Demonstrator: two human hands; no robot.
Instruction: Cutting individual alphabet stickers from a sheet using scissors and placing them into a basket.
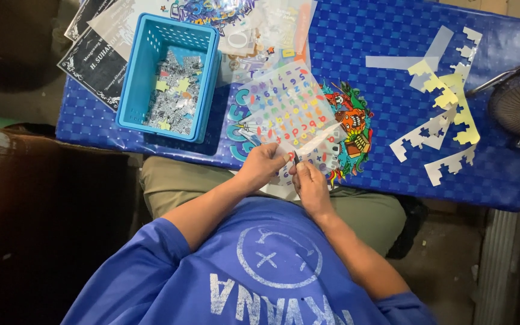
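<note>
L hand point(264, 164) pinching sticker sheet point(290, 111) edge, R hand point(309, 180) fingers closed on small tool point(296, 160)

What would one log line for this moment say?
left hand: grips clear sheet of coloured letter stickers | right hand: pinches small dark tool at sheet edge | nearby: blue plastic basket of scraps

A blue basket point(151, 42) holds what look like scraps.

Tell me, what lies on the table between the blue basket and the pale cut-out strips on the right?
In the head view, between the blue basket and the cut-out strips lies a clear sheet of colourful stickers over a cartoon sticker.
</note>
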